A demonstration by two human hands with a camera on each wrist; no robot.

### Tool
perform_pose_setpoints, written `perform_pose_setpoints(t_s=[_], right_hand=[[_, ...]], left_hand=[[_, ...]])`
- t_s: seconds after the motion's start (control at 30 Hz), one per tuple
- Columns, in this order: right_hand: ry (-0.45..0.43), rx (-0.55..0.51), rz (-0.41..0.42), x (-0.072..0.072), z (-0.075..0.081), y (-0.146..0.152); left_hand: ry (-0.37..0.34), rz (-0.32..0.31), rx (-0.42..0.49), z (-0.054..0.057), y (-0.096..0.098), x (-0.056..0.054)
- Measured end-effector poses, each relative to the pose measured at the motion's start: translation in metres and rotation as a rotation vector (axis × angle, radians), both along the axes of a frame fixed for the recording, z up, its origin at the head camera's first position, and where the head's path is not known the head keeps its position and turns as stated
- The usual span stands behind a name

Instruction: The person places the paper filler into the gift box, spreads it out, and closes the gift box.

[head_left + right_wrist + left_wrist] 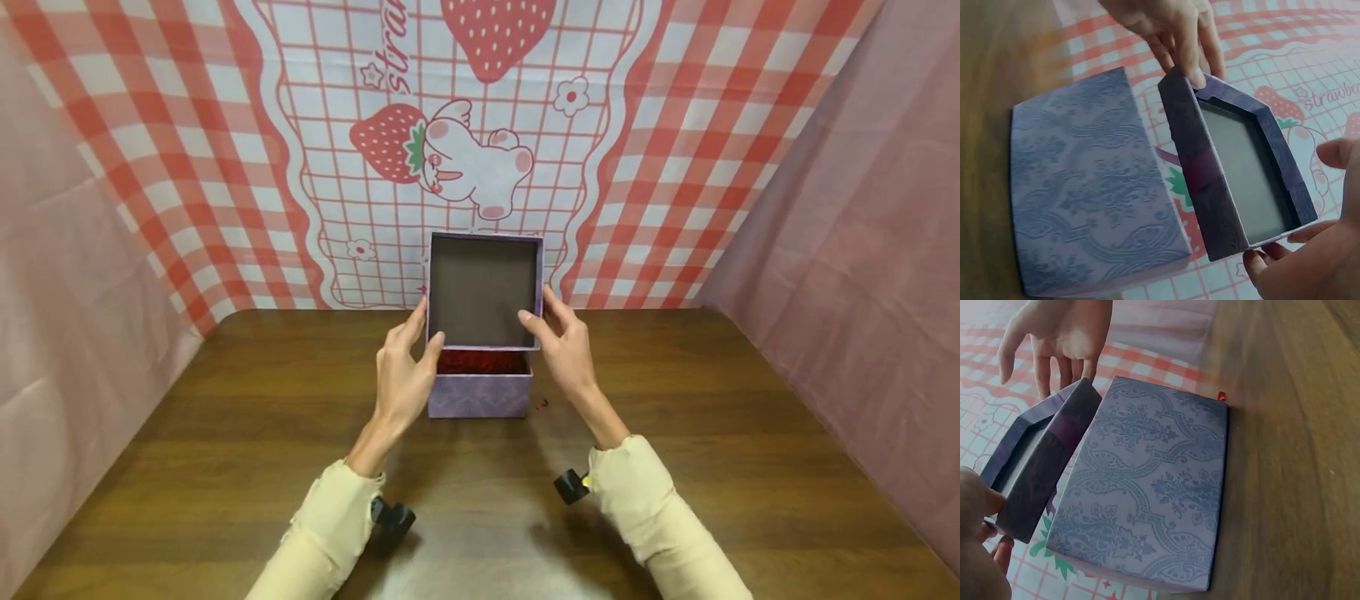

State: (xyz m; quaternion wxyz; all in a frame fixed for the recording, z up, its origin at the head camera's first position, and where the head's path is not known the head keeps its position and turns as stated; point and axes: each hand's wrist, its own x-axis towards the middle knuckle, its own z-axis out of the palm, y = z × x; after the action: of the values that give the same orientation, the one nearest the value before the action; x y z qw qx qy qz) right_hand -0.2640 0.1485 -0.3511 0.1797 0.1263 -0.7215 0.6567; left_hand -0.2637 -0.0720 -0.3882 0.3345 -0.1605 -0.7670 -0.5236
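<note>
A patterned purple box [480, 396] stands on the table with its top uncovered, and dark red filling [483, 362] shows inside. Its box lid [483, 292] is held up above and behind it, tilted so that the grey inside faces me. At the lid's left side my left hand [402, 371] pinches the wall between thumb and fingers. My right hand [570, 354] is at the opposite side, fingers touching the lid's outside. In the right wrist view that hand's thumb [1335, 153] stands apart from the lid.
Small red bits [542, 404] lie on the wooden table [660, 400] just right of the box. Behind rises a red-and-white checked cloth [690, 125] with strawberry prints. Pink curtains [840, 250] hang on both sides.
</note>
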Motion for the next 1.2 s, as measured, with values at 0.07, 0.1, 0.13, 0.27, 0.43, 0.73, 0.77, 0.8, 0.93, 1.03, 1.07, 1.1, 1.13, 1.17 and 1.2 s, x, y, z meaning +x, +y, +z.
perform_pose_setpoints(t_s=[0.07, 0.1, 0.13, 0.27, 0.43, 0.73, 0.77, 0.8, 0.93, 1.03, 1.07, 1.1, 1.13, 1.17, 1.2], right_hand=[[0.017, -0.001, 0.011, -0.001, 0.003, 0.0], [0.028, 0.0, 0.014, -0.001, 0.004, 0.0], [0.04, 0.0, 0.012, 0.0, 0.005, 0.001], [0.096, 0.004, -0.012, 0.0, 0.007, 0.002], [0.156, 0.021, -0.018, -0.002, 0.006, 0.003], [0.243, 0.041, -0.027, -0.007, 0.003, 0.006], [0.242, 0.038, -0.037, -0.007, 0.003, 0.006], [0.238, 0.036, -0.043, -0.008, 0.003, 0.005], [0.184, -0.015, -0.052, -0.008, 0.005, 0.003], [0.137, -0.084, -0.082, -0.007, 0.007, -0.001], [0.124, -0.102, -0.101, -0.007, 0.008, -0.003], [0.116, -0.114, -0.122, -0.007, 0.009, -0.004], [0.112, -0.12, -0.141, -0.007, 0.009, -0.006], [0.111, -0.123, -0.158, -0.007, 0.009, -0.007], [0.116, -0.119, -0.17, -0.007, 0.009, -0.008]], left_hand=[[-0.018, -0.011, 0.029, 0.001, 0.002, -0.001], [-0.041, -0.017, 0.055, 0.001, 0.004, -0.002], [-0.063, -0.035, 0.088, 0.003, 0.006, -0.002], [-0.134, -0.108, 0.223, 0.011, 0.013, -0.001], [-0.128, -0.157, 0.214, 0.017, 0.016, -0.004], [-0.071, -0.224, 0.254, 0.017, 0.016, -0.01], [-0.066, -0.226, 0.263, 0.016, 0.016, -0.01], [-0.062, -0.225, 0.267, 0.015, 0.015, -0.01], [-0.058, -0.223, 0.263, 0.012, 0.013, -0.009], [-0.065, -0.216, 0.236, 0.01, 0.011, -0.008], [-0.065, -0.219, 0.23, 0.009, 0.01, -0.007], [-0.066, -0.219, 0.22, 0.008, 0.01, -0.007], [-0.062, -0.22, 0.212, 0.007, 0.01, -0.007], [-0.056, -0.221, 0.203, 0.006, 0.01, -0.006], [-0.048, -0.223, 0.197, 0.005, 0.009, -0.006]])
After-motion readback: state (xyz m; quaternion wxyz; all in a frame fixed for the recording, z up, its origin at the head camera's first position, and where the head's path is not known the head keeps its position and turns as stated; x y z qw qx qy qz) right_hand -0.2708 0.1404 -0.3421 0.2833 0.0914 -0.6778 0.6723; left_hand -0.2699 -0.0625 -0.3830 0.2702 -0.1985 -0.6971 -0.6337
